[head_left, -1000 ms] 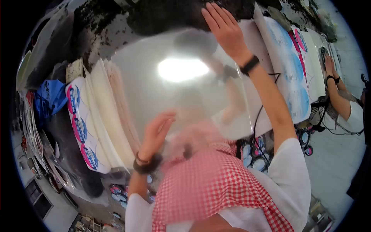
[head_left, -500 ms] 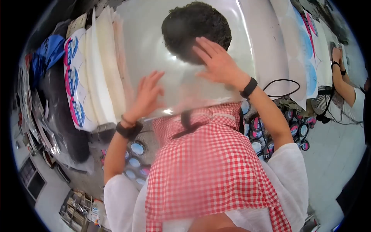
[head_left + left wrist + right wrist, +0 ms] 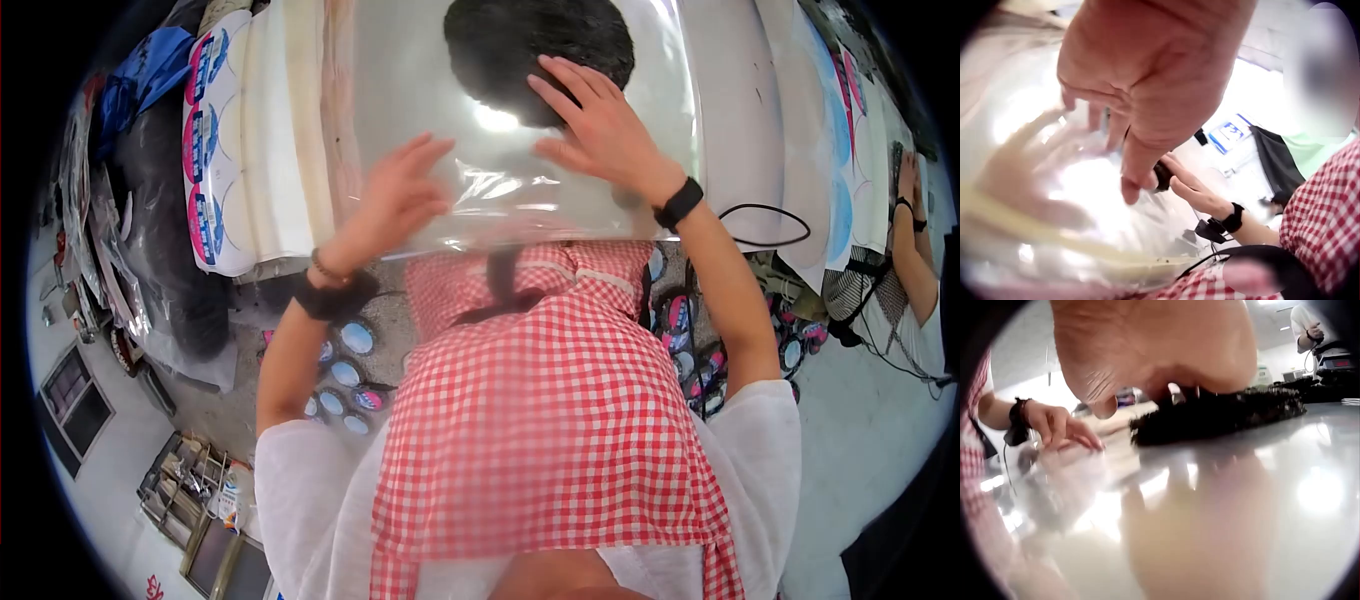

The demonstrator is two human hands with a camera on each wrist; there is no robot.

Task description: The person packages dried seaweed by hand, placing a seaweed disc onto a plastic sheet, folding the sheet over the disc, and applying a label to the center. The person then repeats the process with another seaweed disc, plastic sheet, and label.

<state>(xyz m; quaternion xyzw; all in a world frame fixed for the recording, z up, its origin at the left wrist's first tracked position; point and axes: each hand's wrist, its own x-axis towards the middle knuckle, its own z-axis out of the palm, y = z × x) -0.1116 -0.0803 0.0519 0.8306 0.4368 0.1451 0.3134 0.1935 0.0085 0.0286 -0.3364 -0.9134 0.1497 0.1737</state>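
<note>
A round, flat cake of dark, rough dried material (image 3: 520,45), resembling dried seaweed, lies on a glossy clear-covered tabletop (image 3: 400,90) at the top of the head view. My right hand (image 3: 612,135) rests on its near right part with extended fingers. In the right wrist view the dark cake (image 3: 1229,419) sits flat beneath that hand, its ragged edge showing. Left of the cake, my left hand (image 3: 400,195) is held over the shiny cover, fingers loosely spread and holding nothing. From the left wrist, this hand (image 3: 1154,75) is reflected in the cover.
Cream and white sheets (image 3: 280,140) and a printed packaging stack (image 3: 208,150) stand along the left side. More pale sheets (image 3: 740,130) lie at the right, near a black cable loop (image 3: 770,207). Round blue labels (image 3: 357,338) show below the table. Another person's arm (image 3: 912,235) is far right.
My right hand has come back from the dark heap at the far side, and the round cake now lies under it. My left hand stays near the table's close edge. The head view shifted.
</note>
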